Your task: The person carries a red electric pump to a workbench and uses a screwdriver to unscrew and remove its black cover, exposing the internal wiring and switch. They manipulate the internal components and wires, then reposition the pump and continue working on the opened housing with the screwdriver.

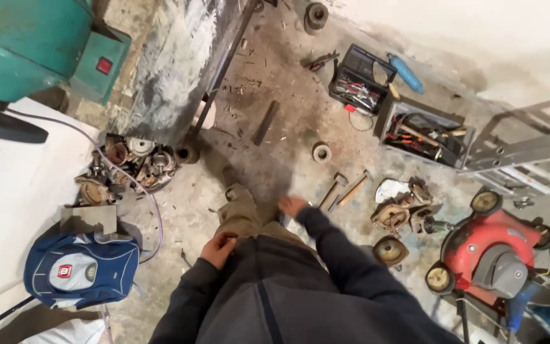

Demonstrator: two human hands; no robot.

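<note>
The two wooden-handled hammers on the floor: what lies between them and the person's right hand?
In the head view, only bare, dirty concrete floor separates the right hand from the two wooden-handled hammers; nothing else lies there.

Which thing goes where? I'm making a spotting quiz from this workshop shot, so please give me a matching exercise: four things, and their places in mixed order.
Things:
1. backpack
2. lawn mower
3. two hammers
4. left hand

Places:
A. on the floor just beyond the right hand
B. resting on the person's own thigh
C. lower left, blue, by the white surface
D. lower right, red with a grey middle

Pairs: 1-C, 2-D, 3-A, 4-B
</note>
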